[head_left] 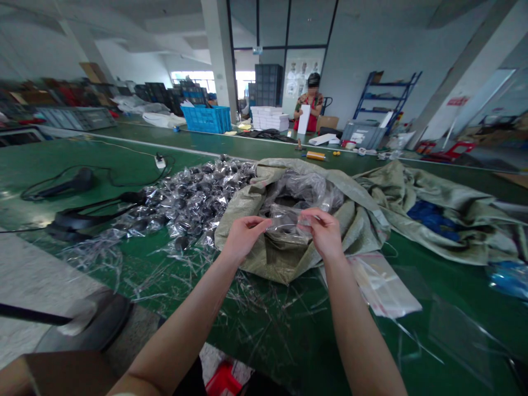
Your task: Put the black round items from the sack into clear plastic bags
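My left hand (244,237) and my right hand (325,232) pinch opposite edges of a clear plastic bag (286,223), holding it above an open woven green-grey sack (355,231). A dark object shows through the lower part of the bag, though its shape is hard to tell. More clear plastic fills the sack's mouth. To the left of the sack lies a heap of dark items in clear wrappers (193,203). A flat clear bag with a white label (381,286) lies on the green table (272,313) to the right of my right forearm.
Plastic scraps litter the green workbench. Black cables and a power strip (160,161) lie to the left. Across the far bench, a co-worker (309,104) holds a white box, near stacked white boxes (269,117). A blue crate (206,119) stands further left.
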Action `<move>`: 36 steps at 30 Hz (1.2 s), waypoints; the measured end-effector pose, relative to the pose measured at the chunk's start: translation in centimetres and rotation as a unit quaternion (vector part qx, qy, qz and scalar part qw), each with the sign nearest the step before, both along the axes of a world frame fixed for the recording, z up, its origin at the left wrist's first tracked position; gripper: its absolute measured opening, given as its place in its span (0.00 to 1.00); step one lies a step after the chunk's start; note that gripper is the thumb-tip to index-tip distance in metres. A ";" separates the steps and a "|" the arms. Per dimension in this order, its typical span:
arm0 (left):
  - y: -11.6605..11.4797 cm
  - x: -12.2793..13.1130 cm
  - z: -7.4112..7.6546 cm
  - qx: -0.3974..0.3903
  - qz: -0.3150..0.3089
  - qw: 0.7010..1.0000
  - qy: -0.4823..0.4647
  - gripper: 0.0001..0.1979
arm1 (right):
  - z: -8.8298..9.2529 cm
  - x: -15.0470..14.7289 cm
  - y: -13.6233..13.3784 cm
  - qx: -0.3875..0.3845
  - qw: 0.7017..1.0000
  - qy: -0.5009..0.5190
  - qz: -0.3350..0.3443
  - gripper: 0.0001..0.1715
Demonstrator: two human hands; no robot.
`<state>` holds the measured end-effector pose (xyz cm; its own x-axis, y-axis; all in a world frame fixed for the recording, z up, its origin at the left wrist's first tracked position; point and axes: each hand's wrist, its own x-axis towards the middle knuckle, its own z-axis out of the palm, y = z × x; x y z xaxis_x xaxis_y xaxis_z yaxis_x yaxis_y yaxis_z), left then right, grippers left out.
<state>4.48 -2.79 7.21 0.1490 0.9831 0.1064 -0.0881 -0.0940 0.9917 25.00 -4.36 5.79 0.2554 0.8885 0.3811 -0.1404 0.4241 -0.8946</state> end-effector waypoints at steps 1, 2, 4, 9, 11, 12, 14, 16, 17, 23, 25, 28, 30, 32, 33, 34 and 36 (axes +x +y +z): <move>0.0 0.0 -0.1 0.001 0.002 1.000 0.002 0.15 | 0.0 0.0 0.0 -0.001 1.000 0.000 -0.002 0.05; 0.0 0.1 -0.1 0.000 0.004 1.000 0.003 0.15 | 0.0 0.0 0.0 -0.001 1.000 0.001 -0.003 0.06; 0.0 0.1 -0.3 -0.001 0.004 1.000 0.006 0.15 | 0.0 0.0 -0.1 -0.002 1.000 0.003 -0.003 0.06; -0.2 0.3 -0.2 0.003 0.010 0.999 0.033 0.14 | 0.0 -0.1 -0.1 -0.007 1.000 -0.004 -0.004 0.06; -0.4 0.4 -0.1 0.020 0.022 0.998 0.057 0.14 | 0.0 -0.2 -0.1 -0.009 1.000 -0.006 -0.005 0.06; -0.5 0.4 -0.1 0.031 0.029 0.997 0.072 0.14 | 0.1 -0.3 -0.1 -0.009 1.000 -0.005 -0.003 0.06; -0.6 0.4 -0.1 0.054 0.044 0.992 0.102 0.14 | 0.2 -0.4 -0.2 -0.004 1.000 0.000 0.000 0.07; -0.6 0.4 -0.1 0.074 0.061 0.988 0.124 0.14 | 0.3 -0.4 -0.3 0.003 1.000 -0.001 0.002 0.06; -0.6 0.4 -0.2 0.081 0.066 0.987 0.125 0.15 | 0.3 -0.4 -0.3 0.005 1.000 -0.005 0.002 0.06; -0.4 0.6 -0.8 -0.061 -0.127 0.990 -0.031 0.19 | 0.7 -0.7 -0.7 0.004 0.999 -0.040 0.006 0.08; -0.3 0.7 -1.3 -0.085 -0.162 0.980 -0.078 0.18 | 0.8 -0.9 -0.8 0.006 0.998 -0.055 0.010 0.08; 0.0 0.8 -2.1 -0.072 -0.145 0.980 -0.113 0.19 | 1.1 -1.2 -0.9 -0.006 0.999 -0.048 0.013 0.14; 0.2 0.8 -2.4 -0.055 -0.124 0.982 -0.129 0.19 | 1.2 -1.3 -0.9 -0.021 0.999 -0.034 0.017 0.23; 0.3 0.7 -2.6 -0.043 -0.106 0.983 -0.142 0.19 | 1.4 -1.3 -1.0 -0.039 0.998 -0.038 0.027 0.26; 0.4 0.7 -2.6 -0.039 -0.098 0.984 -0.146 0.19 | 1.4 -1.3 -1.0 -0.050 0.997 -0.052 0.035 0.24; 0.4 0.6 -2.6 -0.035 -0.093 0.984 -0.147 0.19 | 1.4 -1.2 -1.0 -0.062 0.995 -0.072 0.044 0.20; 0.4 0.6 -2.5 -0.030 -0.085 0.986 -0.143 0.18 | 1.3 -1.2 -1.0 -0.087 0.988 -0.116 0.060 0.15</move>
